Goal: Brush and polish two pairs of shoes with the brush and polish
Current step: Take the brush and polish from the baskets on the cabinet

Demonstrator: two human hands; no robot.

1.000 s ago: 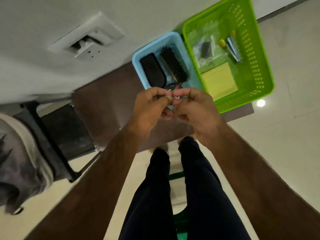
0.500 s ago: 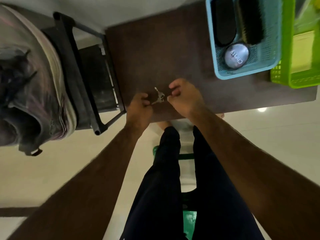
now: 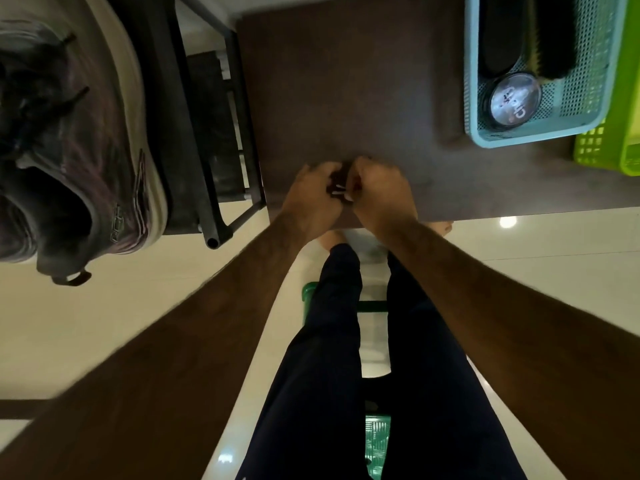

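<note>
A blue basket (image 3: 533, 136) sat at the far right of the brown surface (image 3: 346, 81). It held the round polish tin (image 3: 515, 103) and the black brush (image 3: 554, 36), whose top was cut off by the frame edge. A green basket (image 3: 609, 147) stood just beside it. A worn shoe (image 3: 69, 150) lay at the left by a black metal frame (image 3: 187, 133). Near the surface's edge the left hand (image 3: 313, 195) and right hand (image 3: 379, 192) met, fingers curled round a small pale piece (image 3: 339, 194), mostly hidden and unidentifiable.

The tabletop (image 3: 346, 81) is matt wood-grain, the blue basket (image 3: 519, 141) and green basket (image 3: 594, 154) are perforated plastic, the polish tin (image 3: 515, 99) is shiny metal.
</note>
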